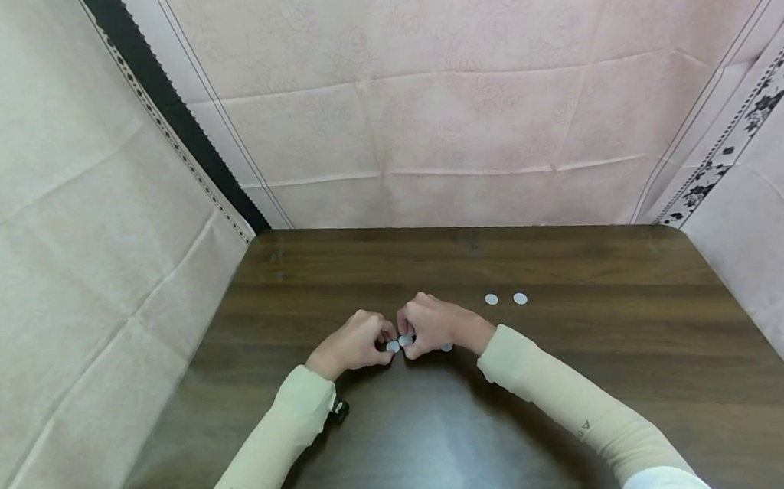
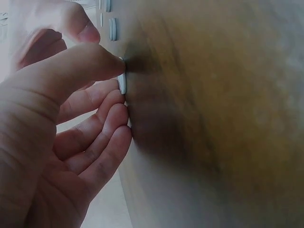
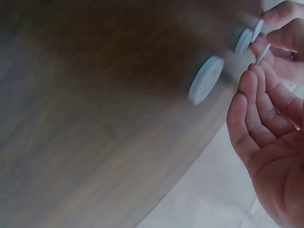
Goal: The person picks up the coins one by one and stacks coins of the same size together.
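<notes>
Near the middle of the table [image 1: 421, 442], a left disc [image 1: 392, 346] is pinched by the thumb and fingers of the left hand [image 1: 358, 341]; just beside it, a second disc [image 1: 406, 341] is pinched by the right hand [image 1: 436, 323]. Whether another disc lies under the left one cannot be told for certain. For neat work, the discs are probably best gripped by the rims, with fingertips kept from crowding. A third disc [image 1: 447, 347] lies by the right wrist, where it could be nudged, and a loose pair [image 1: 491, 299] is set farther right. The dark tabletop is wood-grained, with a sheen toward the front. It is bounded by a pale left cloth [image 1: 41, 264], a pinkish back cloth [image 1: 424, 119] and a right cloth [image 1: 779, 245] with a floral border.
</notes>
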Motion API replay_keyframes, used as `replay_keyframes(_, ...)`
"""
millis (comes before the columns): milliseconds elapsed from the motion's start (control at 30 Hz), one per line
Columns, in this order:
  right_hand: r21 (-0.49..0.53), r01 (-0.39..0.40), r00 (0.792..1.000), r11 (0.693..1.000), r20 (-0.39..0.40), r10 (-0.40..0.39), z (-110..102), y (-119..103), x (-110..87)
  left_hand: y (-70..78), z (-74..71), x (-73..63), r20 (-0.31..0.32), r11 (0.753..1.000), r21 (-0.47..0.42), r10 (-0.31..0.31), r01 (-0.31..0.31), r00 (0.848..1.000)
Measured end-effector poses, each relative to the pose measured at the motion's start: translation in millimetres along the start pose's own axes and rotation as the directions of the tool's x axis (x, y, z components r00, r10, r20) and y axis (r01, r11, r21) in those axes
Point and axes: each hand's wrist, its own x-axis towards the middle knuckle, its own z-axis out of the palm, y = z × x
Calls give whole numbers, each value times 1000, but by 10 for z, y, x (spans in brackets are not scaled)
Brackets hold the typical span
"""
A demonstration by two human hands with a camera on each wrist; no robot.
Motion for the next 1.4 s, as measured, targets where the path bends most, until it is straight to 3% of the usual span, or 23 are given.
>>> replay_keyframes(300,24,-46,998,999,-46,48,78,-92,48,13,3,-14,-26,998,-52,-36,34,999)
replay_keyframes(567,78,-110,991,991,-64,115,138,-98,63,17,26,-46,-51,987,-120,-109,102,993)
replay_keyframes(833,109,-140,988,984,-55,146,158,-120,57,26,43,-43,-54,981,-124,-154,147,987)
replay_keyframes(1400,106,-121,990,987,-55,127,147,-146,35,-2,46,-57,-40,981,-128,-151,145,988)
